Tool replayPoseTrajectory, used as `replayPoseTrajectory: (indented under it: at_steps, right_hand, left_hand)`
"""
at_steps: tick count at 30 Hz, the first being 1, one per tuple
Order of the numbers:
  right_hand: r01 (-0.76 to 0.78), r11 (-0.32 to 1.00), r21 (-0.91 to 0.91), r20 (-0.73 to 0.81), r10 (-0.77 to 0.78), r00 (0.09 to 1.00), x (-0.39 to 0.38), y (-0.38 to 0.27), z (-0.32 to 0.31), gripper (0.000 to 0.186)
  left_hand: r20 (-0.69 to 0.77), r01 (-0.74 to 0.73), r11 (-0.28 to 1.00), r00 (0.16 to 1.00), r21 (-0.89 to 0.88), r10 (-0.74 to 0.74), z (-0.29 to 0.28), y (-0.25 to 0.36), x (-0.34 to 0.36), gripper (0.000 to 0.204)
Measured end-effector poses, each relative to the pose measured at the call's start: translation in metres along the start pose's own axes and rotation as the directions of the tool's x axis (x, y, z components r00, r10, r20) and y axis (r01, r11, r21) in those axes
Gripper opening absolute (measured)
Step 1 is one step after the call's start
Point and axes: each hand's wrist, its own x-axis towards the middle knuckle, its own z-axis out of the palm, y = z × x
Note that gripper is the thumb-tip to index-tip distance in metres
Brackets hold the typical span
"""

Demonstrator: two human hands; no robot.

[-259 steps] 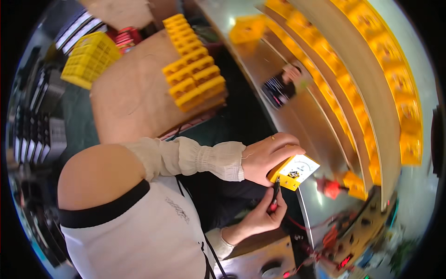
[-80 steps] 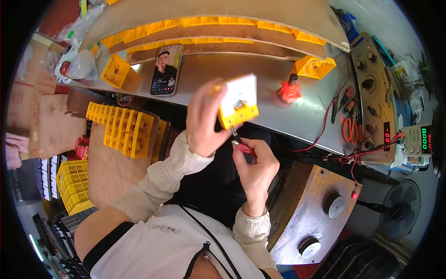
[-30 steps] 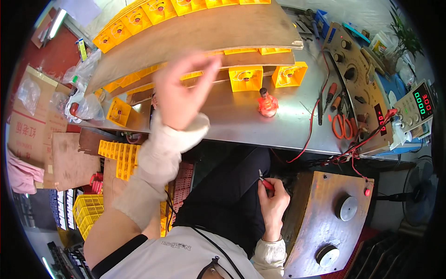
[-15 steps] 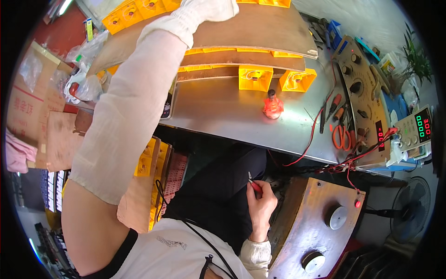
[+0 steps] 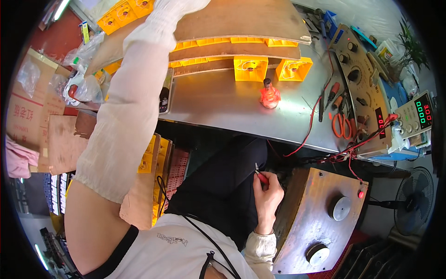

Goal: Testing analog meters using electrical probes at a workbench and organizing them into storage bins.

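My right hand is closed round a small red-handled tool with a narrow metal tip, held over my dark trousers below the bench edge. Its exact kind is unclear. My left arm, in a white sleeve, stretches up across stacked brown boards; the hand itself lies beyond the upper edge. Yellow square housings with small wired parts inside stand between and on the boards. Two of them, a yellow housing and a tilted one, sit at the stack's front. Just before them stands a red translucent bottle-shaped object with a dark top.
On the metal bench lie orange-handled scissors, screwdrivers and a red cable. A phone rests near my sleeve. Right are a knobbed control panel, a power supply, a metal-topped box and a fan.
The left sleeve has shifted left and up, taking its cuff to the upper edge. My right hand with the tool has moved slightly right in the picture. The view has shifted a little.
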Motion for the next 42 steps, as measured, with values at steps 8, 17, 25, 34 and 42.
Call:
replayPoseTrajectory:
  at_steps: [8,17,25,34,42]
  right_hand:
    - [0.039,0.999,-0.024,0.056,-0.038,0.998,-0.017,0.010,-0.003,0.014]
    - [0.092,0.995,0.022,0.020,-0.093,0.995,-0.009,-0.013,0.016,0.014]
    - [0.002,1.000,-0.006,-0.013,-0.002,1.000,0.008,-0.038,0.019,0.018]
    - [0.164,0.986,0.042,0.076,-0.167,0.983,0.030,-0.079,0.040,0.016]
    - [0.211,0.978,-0.011,0.112,-0.208,0.972,0.031,-0.086,0.063,0.015]
  left_hand:
    - [0.022,-0.193,0.927,0.980,0.323,0.197,-0.015,0.084,-0.059,0.071]
    - [-0.016,-0.053,0.967,0.998,0.248,0.059,-0.019,0.122,-0.108,0.084]
    - [-0.011,0.213,0.871,0.970,-0.442,-0.243,0.015,0.202,-0.272,0.106]
    - [0.116,0.438,0.838,0.898,-0.324,-0.424,0.064,0.206,-0.328,0.104]
    - [0.098,0.387,0.868,0.921,-0.311,-0.376,0.064,0.204,-0.327,0.104]
